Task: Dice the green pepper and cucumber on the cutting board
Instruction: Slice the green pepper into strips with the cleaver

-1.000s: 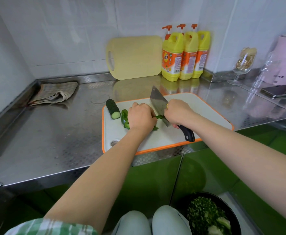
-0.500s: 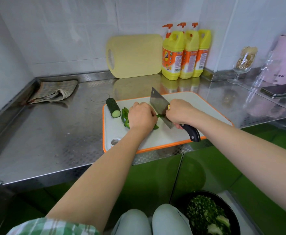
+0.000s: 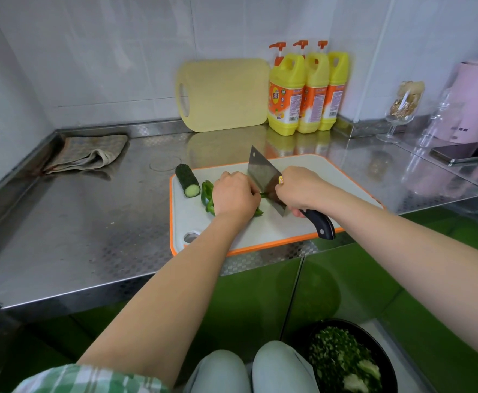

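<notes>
Green pepper (image 3: 208, 198) strips lie at frame centre on the orange-rimmed cutting board (image 3: 331, 171), mostly hidden under the left hand (image 3: 235, 194), whose fingers (image 3: 251, 190) are curled down over them. The right hand (image 3: 300, 191) is clamped round the cleaver (image 3: 263, 173) handle, with the blade steep and just beside those knuckles. That closeness looks like the main hazard: a slip on glossy skin could carry the edge into a fingertip. The cucumber (image 3: 187, 180) stub, near the board's left edge, could roll onto the counter (image 3: 90, 222).
</notes>
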